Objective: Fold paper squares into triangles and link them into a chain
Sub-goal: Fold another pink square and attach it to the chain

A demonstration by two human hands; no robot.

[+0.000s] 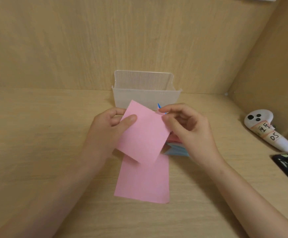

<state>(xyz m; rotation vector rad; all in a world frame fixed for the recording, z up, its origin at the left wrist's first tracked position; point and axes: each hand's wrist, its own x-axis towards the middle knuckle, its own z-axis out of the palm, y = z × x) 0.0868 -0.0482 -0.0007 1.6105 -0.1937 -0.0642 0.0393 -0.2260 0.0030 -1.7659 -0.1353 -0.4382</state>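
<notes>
Head: pink square in left hand

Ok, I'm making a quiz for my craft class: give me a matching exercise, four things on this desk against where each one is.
Things: 1 pink square; 2 pink strip; 3 clear box; 4 white controller.
Places: A by the back wall; B far right of the desk; C held by left hand and right hand; D flat on the desk, nearest the camera.
Pairs: 1-C, 2-D, 3-A, 4-B.

The single head-worn view looks forward and down, close over the wooden desk, toward its back corner.
</notes>
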